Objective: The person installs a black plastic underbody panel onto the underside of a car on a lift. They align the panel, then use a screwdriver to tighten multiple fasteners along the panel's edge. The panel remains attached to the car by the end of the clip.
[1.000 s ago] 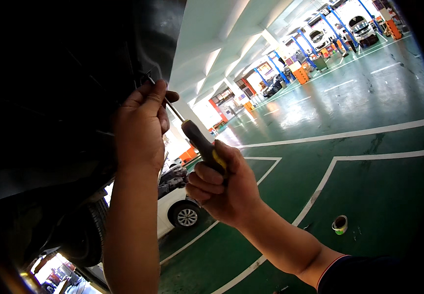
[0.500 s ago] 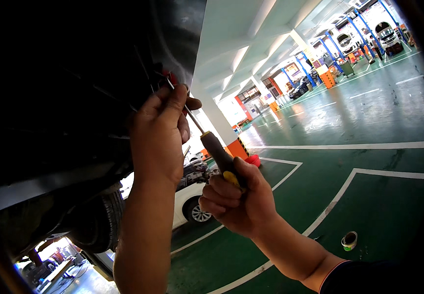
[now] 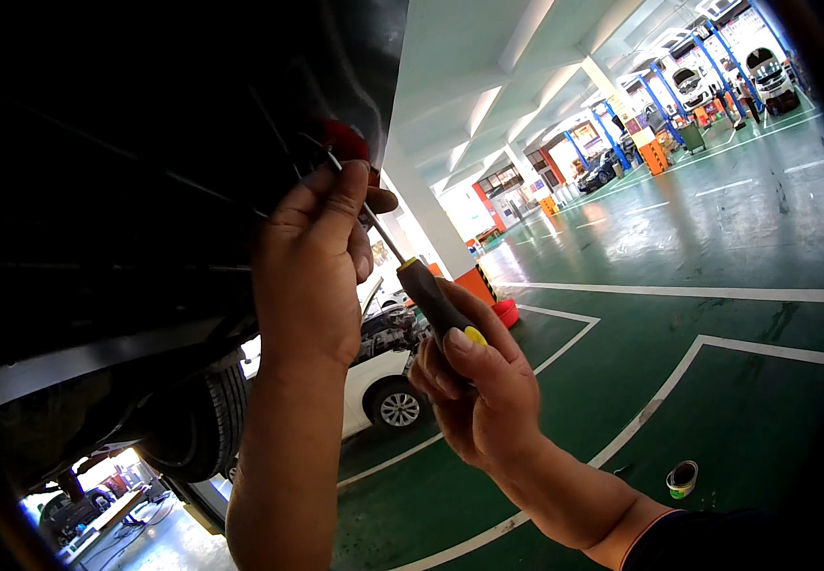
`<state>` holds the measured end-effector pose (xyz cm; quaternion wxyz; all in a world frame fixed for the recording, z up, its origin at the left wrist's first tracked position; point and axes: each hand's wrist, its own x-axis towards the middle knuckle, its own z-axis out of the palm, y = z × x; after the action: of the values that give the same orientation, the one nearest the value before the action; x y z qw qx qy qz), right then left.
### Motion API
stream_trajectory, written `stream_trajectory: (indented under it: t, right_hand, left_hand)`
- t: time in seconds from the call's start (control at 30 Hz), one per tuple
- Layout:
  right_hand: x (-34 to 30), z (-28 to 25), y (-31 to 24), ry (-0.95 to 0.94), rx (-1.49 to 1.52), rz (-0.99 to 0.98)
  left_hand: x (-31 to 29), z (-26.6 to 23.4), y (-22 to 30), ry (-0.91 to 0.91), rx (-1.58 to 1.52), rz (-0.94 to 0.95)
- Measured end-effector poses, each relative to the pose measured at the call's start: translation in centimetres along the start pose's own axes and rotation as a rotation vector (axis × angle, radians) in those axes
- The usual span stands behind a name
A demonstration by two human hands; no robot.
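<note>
A screwdriver (image 3: 428, 297) with a dark grey and yellow handle and a thin metal shaft slants up to the left. My right hand (image 3: 493, 395) grips the handle, its thumb laid along it near the yellow end. Higher up, my left hand (image 3: 309, 257) closes thumb and fingers around the shaft close to the tip. Just beyond those fingertips is a red part (image 3: 345, 141) at the edge of a raised vehicle's dark underside (image 3: 126, 190). Shadow hides what the tip touches.
Below the underside hangs a tyre (image 3: 198, 423). Behind my hands stand a white car (image 3: 369, 390), a pillar (image 3: 431, 214) with an orange base, and a red round object (image 3: 506, 312). An open tin (image 3: 682, 479) sits on the green floor (image 3: 564, 419). Blue lifts (image 3: 612, 133) stand far off.
My right hand has shifted its grip: the thumb has come onto the handle and the fingers have loosened and turned around it. My left hand stays at the shaft. The view has shifted slightly.
</note>
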<state>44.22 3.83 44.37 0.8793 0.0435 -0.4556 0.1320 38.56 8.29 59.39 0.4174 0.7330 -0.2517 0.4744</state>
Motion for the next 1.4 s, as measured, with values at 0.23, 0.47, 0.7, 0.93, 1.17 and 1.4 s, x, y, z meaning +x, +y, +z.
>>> stream_trajectory:
  t: [0.23,0.47,0.7,0.93,1.17,1.4]
  right_hand:
    - [0.1,-3.4,0.4,-0.051,-0.392,-0.104]
    - [2.6,-6.4,4.2,-0.047,-0.676,-0.016]
    - [4.1,-7.6,6.4,0.001,-0.538,0.073]
    - [5.5,-8.0,7.4,0.001,-0.522,0.088]
    - [5.9,-8.7,7.7,-0.005,-0.482,0.125]
    - [6.0,-9.0,8.4,-0.022,-0.556,-0.024]
  left_hand:
    - [-1.0,-0.2,-0.4,-0.005,0.165,-0.027]
    - [1.8,-5.3,-7.8,0.066,0.181,-0.262]
    - [3.5,-6.3,-10.2,0.084,0.259,-0.300]
    - [4.7,-7.8,-11.5,0.101,0.238,-0.313]
    - [4.9,-7.5,-11.2,0.101,0.243,-0.314]
    - [4.5,-6.8,-10.5,0.108,0.229,-0.323]
